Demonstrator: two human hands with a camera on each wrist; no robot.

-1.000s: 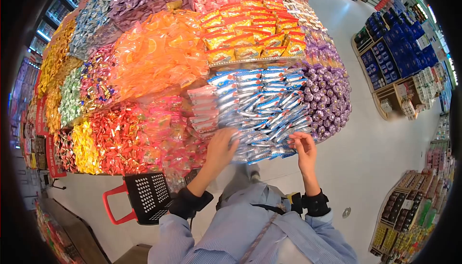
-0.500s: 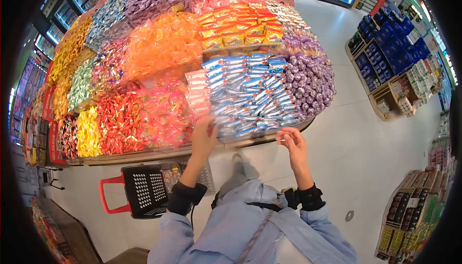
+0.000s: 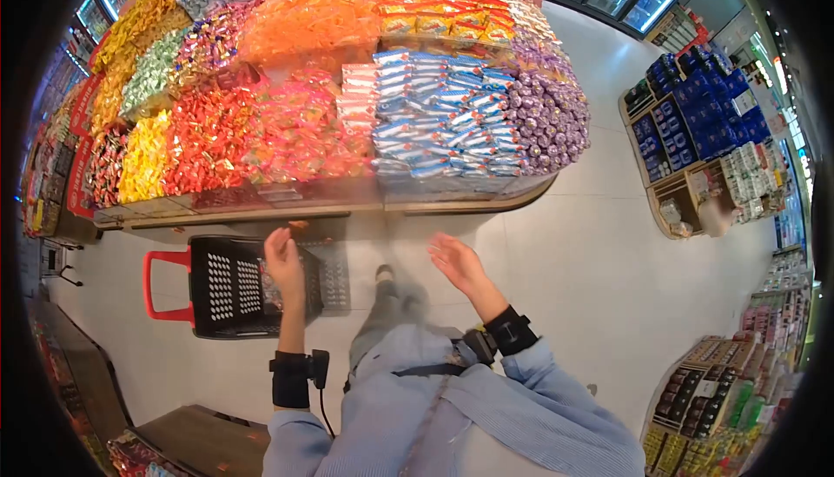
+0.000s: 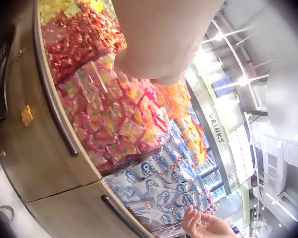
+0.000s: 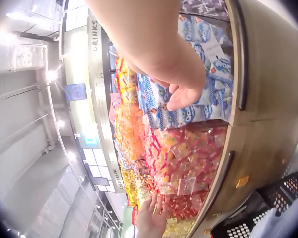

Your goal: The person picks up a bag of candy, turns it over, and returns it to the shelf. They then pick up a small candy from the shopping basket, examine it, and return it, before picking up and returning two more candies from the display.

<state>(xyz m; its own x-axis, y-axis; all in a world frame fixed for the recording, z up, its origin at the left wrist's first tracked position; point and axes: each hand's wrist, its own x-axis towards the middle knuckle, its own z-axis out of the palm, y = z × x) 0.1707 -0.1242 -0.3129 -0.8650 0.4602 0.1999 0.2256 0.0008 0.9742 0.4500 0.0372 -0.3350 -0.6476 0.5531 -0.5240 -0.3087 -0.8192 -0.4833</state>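
Note:
My left hand point(image 3: 284, 264) is held over the right side of a black shopping basket point(image 3: 204, 294) with a red handle point(image 3: 167, 284). Its fingers are loosely bent, and nothing shows in them. My right hand point(image 3: 460, 268) hovers in front of the candy counter with relaxed fingers and nothing in it. Nearest to it are blue-and-white wrapped sweets point(image 3: 443, 121) heaped in their bin. Left of those lie pink-wrapped sweets point(image 3: 295, 129) and red-wrapped sweets point(image 3: 204, 142). In the right wrist view, the left hand point(image 5: 151, 218) appears with its fingers extended.
The counter's wooden front edge point(image 3: 469, 203) runs between the hands and the bins. Purple round sweets point(image 3: 547, 121) fill its right corner. A shelf with blue packages point(image 3: 704, 103) stands at the right, another stocked shelf point(image 3: 704, 399) lower right. A dark brown bench-like surface point(image 3: 204, 442) is behind.
Both hands have drawn back from the blue-and-white sweets. The left hand has moved left over the basket, while the right has come inward. The counter now sits higher in the head view.

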